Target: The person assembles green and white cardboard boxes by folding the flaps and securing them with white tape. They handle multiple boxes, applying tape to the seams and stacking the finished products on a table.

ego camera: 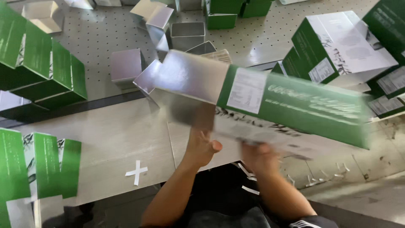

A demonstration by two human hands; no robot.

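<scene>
Both hands [230,150] grip the green carton [291,103] from below — bare table edge [126,139] just beside.

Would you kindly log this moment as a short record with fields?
setting: grey worktable with a white tape cross
left hand: under the silver end of the long green carton
right hand: blurred, under the carton's middle
carton: tilted above the table, silver flap open
nearby: green boxes stacked left, small silver boxes behind
</scene>
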